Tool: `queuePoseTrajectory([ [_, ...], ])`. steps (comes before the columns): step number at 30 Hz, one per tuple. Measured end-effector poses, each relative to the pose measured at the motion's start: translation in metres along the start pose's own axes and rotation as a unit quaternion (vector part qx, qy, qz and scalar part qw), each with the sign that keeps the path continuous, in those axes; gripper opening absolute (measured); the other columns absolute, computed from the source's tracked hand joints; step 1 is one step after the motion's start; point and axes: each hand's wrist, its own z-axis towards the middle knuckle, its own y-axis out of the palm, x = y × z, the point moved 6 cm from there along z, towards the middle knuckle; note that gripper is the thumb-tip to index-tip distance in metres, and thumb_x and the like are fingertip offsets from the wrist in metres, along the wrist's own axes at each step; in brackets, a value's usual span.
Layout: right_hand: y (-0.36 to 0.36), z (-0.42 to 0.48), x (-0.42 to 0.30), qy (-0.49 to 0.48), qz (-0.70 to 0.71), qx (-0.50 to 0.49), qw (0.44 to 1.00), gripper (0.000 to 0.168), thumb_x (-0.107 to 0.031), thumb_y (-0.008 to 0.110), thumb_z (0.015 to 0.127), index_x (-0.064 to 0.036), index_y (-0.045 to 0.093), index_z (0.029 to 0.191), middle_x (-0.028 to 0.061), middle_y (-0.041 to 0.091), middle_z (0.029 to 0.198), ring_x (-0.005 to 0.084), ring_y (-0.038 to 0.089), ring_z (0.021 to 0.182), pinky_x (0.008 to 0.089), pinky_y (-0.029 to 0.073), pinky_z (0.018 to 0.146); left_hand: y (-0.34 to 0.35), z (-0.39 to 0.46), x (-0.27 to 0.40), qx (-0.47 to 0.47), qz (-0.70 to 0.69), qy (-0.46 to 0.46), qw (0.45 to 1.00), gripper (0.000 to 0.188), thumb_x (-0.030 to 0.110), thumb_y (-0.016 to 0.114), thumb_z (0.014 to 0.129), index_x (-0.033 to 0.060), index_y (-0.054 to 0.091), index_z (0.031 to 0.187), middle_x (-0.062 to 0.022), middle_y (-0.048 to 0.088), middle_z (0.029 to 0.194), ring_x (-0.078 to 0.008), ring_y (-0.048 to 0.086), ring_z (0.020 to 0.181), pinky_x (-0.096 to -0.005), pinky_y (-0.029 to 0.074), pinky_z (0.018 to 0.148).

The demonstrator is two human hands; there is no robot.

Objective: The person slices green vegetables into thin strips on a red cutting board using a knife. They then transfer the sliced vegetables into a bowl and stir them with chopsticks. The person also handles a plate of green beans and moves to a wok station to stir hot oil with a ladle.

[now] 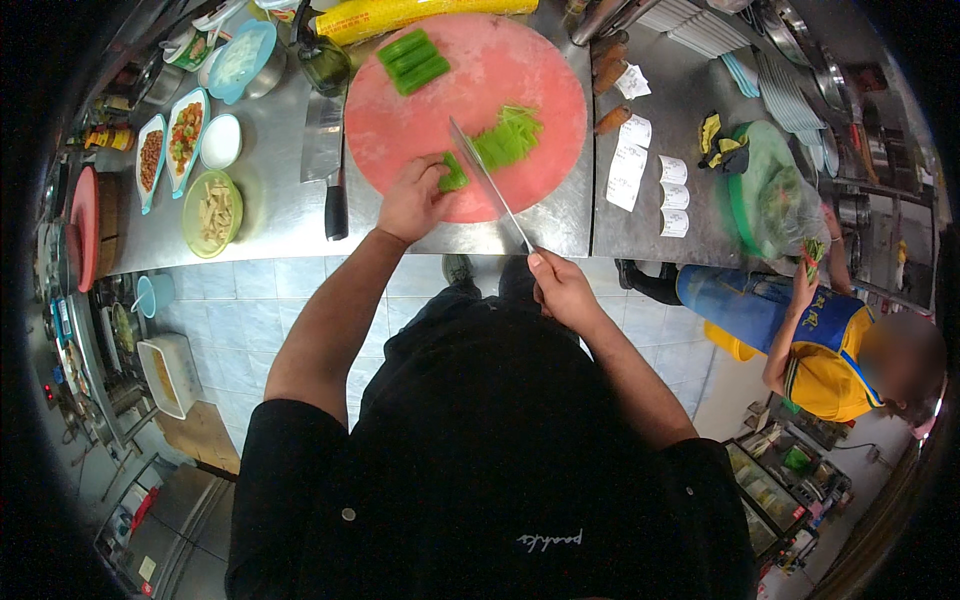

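Observation:
On a round pink cutting board (390, 135), my left hand (417, 195) presses its fingertips on a short piece of green vegetable (453, 172). My right hand (562, 289) is closed around the handle of a kitchen knife (487, 174). Its blade stands on edge between that piece and a pile of thin green slices (510, 140), seemingly close to both. Several uncut green lengths (412, 62) lie side by side at the board's upper left.
A cleaver (322, 142) lies left of the board, near a green bowl of pale strips (212, 214). Carrots (613, 120) and paper slips (626, 174) lie to the right. A co-worker (772, 300) holds a bundle of greens (814, 256) beside a green board.

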Motion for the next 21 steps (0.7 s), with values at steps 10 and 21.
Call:
queuePoseTrajectory([
  [10, 0.0, 0.0, 0.001, 0.018, -0.001, -0.004, 1.0, 0.044, -0.041, 0.046, 0.098, -0.002, 0.058, 0.116, 0.0101, 0.059, 0.072, 0.0194, 0.056, 0.067, 0.034, 0.047, 0.067, 0.003, 0.003, -0.018, 0.006, 0.028, -0.016, 0.999, 0.051, 0.02, 0.079, 0.067, 0.0035, 0.06, 0.112, -0.013, 0.061, 0.112, -0.0335, 0.056, 0.105, -0.0417, 0.045, 0.093],
  [21, 0.0, -0.003, -0.002, 0.027, -0.021, -0.006, 0.999, 0.046, -0.042, 0.046, 0.098, -0.003, 0.057, 0.121, 0.0122, 0.062, 0.078, 0.0222, 0.059, 0.074, 0.0356, 0.047, 0.072, -0.012, 0.002, -0.008, 0.059, 0.074, -0.028, 0.995, 0.053, 0.024, 0.081, 0.065, 0.0063, 0.061, 0.111, -0.0112, 0.062, 0.108, -0.0311, 0.056, 0.106, -0.0427, 0.043, 0.093],
])
